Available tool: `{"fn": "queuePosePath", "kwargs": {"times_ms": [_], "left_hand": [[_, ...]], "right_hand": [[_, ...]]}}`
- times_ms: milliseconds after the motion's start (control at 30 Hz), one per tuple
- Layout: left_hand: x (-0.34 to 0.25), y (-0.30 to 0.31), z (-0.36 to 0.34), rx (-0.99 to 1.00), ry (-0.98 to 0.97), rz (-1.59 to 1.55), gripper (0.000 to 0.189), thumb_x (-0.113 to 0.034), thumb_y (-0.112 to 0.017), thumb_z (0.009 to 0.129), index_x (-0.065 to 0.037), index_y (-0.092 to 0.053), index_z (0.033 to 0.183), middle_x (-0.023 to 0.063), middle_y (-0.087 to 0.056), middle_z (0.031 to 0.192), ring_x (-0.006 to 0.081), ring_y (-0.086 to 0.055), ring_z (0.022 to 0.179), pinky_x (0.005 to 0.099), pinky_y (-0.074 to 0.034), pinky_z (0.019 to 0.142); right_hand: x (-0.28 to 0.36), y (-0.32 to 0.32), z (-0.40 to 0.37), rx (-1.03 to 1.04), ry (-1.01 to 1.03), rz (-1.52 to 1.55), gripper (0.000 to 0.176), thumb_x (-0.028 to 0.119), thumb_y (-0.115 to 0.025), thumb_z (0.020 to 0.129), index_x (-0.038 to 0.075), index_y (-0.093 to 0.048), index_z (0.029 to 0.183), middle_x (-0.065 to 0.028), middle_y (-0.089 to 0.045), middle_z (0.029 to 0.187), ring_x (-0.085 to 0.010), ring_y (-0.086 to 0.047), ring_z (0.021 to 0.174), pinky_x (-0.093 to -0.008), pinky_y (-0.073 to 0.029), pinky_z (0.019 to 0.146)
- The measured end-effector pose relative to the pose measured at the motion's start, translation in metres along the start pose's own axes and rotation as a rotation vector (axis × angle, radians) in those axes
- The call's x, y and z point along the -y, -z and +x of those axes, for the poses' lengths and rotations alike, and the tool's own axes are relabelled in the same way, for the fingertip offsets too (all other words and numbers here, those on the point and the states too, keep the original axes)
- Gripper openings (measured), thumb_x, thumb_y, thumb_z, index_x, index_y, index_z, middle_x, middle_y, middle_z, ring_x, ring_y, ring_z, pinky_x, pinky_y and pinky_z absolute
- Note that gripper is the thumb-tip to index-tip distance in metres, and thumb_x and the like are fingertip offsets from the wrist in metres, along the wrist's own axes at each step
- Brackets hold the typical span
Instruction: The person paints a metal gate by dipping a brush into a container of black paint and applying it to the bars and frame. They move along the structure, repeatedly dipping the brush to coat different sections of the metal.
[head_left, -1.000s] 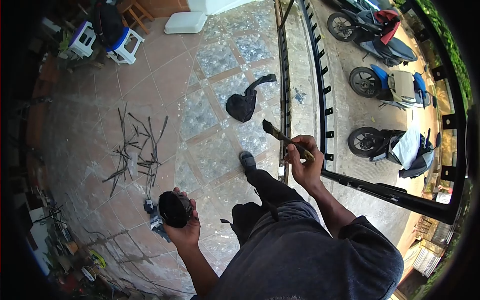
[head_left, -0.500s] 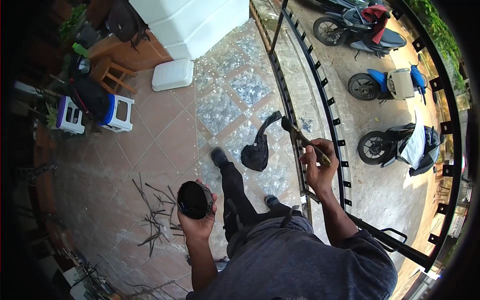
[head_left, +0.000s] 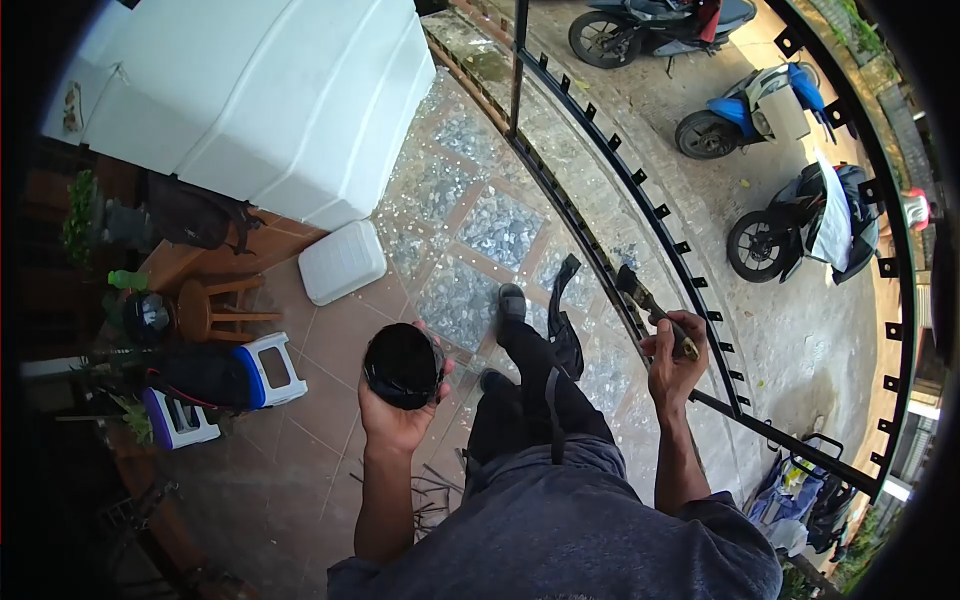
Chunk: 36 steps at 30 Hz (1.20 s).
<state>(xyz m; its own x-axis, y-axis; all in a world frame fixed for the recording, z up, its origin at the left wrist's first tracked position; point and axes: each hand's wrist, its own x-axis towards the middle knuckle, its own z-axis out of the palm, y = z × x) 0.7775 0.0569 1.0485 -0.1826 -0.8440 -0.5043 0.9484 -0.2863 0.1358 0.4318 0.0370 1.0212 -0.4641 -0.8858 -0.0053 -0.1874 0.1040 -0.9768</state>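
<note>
My left hand is wrapped round a small round container of black paint, held upright with its dark, glossy mouth facing up. In my right hand is a paintbrush, gripped by its stained handle. Its dark bristles point up and away from me, near the black metal railing with small tabs along it. The brush looks apart from the metal, though depth is hard to judge. Beyond my legs, partly hidden by one of them, a black bag with a strap lies on the tiles.
A large white block-like structure stands ahead left, with a white plastic container beside it. Stools stand on the left. Thin dark strips lie on the floor near me. Several motorbikes are parked beyond the railing.
My view has shifted forward along the railing, and the white structure looms larger. My feet have changed position in a step. Both hands still hold the container and the brush.
</note>
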Motion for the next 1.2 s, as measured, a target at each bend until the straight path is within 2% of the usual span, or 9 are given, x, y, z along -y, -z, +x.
{"fn": "queuePosePath", "kwargs": {"times_ms": [200, 233, 333, 433, 533, 767, 900, 1067, 1200], "left_hand": [[-0.081, -0.041, 0.123, -0.022, 0.055, 0.063, 0.066, -0.051, -0.042, 0.1, -0.006, -0.041, 0.148, 0.0182, -0.063, 0.125, 0.0407, -0.066, 0.105, 0.0493, -0.064, 0.074], [-0.092, -0.047, 0.143, -0.006, 0.054, 0.053, 0.062, -0.042, -0.045, 0.101, -0.003, -0.038, 0.148, 0.0209, -0.062, 0.127, 0.0424, -0.066, 0.106, 0.0513, -0.064, 0.077], [-0.126, -0.066, 0.197, 0.01, 0.078, 0.068, 0.061, -0.042, -0.044, 0.101, -0.003, -0.038, 0.148, 0.0208, -0.061, 0.129, 0.0425, -0.066, 0.107, 0.0508, -0.064, 0.076], [-0.153, -0.092, 0.248, -0.033, 0.133, 0.083, 0.065, -0.05, -0.042, 0.1, -0.006, -0.042, 0.147, 0.0189, -0.064, 0.126, 0.0418, -0.068, 0.105, 0.0501, -0.064, 0.075], [-0.18, -0.11, 0.304, 0.015, 0.212, 0.099, 0.06, -0.041, -0.042, 0.101, -0.002, -0.041, 0.146, 0.0204, -0.061, 0.127, 0.0433, -0.066, 0.107, 0.0503, -0.065, 0.075], [-0.207, -0.139, 0.457, 0.013, 0.348, 0.201, 0.059, -0.043, -0.04, 0.102, -0.002, -0.046, 0.144, 0.0205, -0.063, 0.123, 0.0425, -0.066, 0.104, 0.051, -0.065, 0.076], [-0.193, -0.127, 0.567, 0.047, 0.361, 0.286, 0.059, -0.044, -0.035, 0.103, -0.002, -0.046, 0.143, 0.02, -0.064, 0.121, 0.0413, -0.068, 0.101, 0.0474, -0.066, 0.072], [-0.177, -0.041, 0.71, -0.035, 0.308, 0.487, 0.059, -0.047, -0.034, 0.104, -0.002, -0.053, 0.135, 0.0187, -0.066, 0.118, 0.0351, -0.069, 0.103, 0.0475, -0.065, 0.07], [-0.165, 0.03, 0.814, -0.052, 0.315, 0.539, 0.042, -0.042, -0.044, 0.104, -0.008, -0.066, 0.116, 0.0072, -0.073, 0.108, 0.0172, -0.073, 0.095, 0.033, -0.064, 0.078]], "right_hand": [[0.008, -0.109, 0.087, -0.027, -0.013, 0.037, 0.018, 0.011, -0.063, 0.098, -0.002, -0.056, 0.109, -0.0145, -0.07, 0.09, -0.0132, -0.067, 0.066, -0.0247, -0.054, 0.059], [0.01, -0.124, 0.097, -0.019, -0.024, 0.024, 0.018, 0.01, -0.062, 0.098, -0.002, -0.056, 0.109, -0.0142, -0.07, 0.09, -0.0133, -0.067, 0.065, -0.0249, -0.054, 0.059], [0.027, -0.168, 0.134, -0.01, -0.037, 0.004, 0.018, 0.01, -0.062, 0.098, -0.002, -0.056, 0.11, -0.0132, -0.069, 0.089, -0.0137, -0.067, 0.065, -0.0255, -0.054, 0.059], [0.043, -0.203, 0.166, -0.037, -0.048, -0.029, 0.018, 0.01, -0.062, 0.098, -0.001, -0.056, 0.11, -0.0129, -0.069, 0.089, -0.0141, -0.068, 0.066, -0.0258, -0.055, 0.058], [0.046, -0.234, 0.194, -0.095, -0.05, -0.015, 0.02, 0.012, -0.063, 0.098, -0.001, -0.056, 0.111, -0.0136, -0.069, 0.091, -0.0144, -0.068, 0.066, -0.0253, -0.055, 0.058], [0.034, -0.293, 0.267, -0.256, -0.04, -0.029, 0.02, 0.009, -0.06, 0.099, -0.003, -0.056, 0.114, -0.0166, -0.071, 0.09, -0.0157, -0.068, 0.063, -0.0247, -0.055, 0.056], [0.006, -0.331, 0.323, -0.217, 0.028, 0.043, 0.02, 0.005, -0.063, 0.096, -0.007, -0.061, 0.112, -0.0184, -0.07, 0.091, -0.0172, -0.07, 0.069, -0.0264, -0.058, 0.059], [-0.052, -0.396, 0.401, 0.147, 0.354, -0.055, 0.023, 0.0, -0.073, 0.086, -0.003, -0.065, 0.107, -0.019, -0.069, 0.086, -0.0219, -0.072, 0.067, -0.0273, -0.057, 0.056], [-0.157, -0.461, 0.467, 0.463, 0.617, -0.381, 0.038, 0.0, -0.079, 0.076, 0.004, -0.067, 0.112, -0.0135, -0.069, 0.094, -0.0219, -0.07, 0.068, -0.029, -0.054, 0.054]]}}
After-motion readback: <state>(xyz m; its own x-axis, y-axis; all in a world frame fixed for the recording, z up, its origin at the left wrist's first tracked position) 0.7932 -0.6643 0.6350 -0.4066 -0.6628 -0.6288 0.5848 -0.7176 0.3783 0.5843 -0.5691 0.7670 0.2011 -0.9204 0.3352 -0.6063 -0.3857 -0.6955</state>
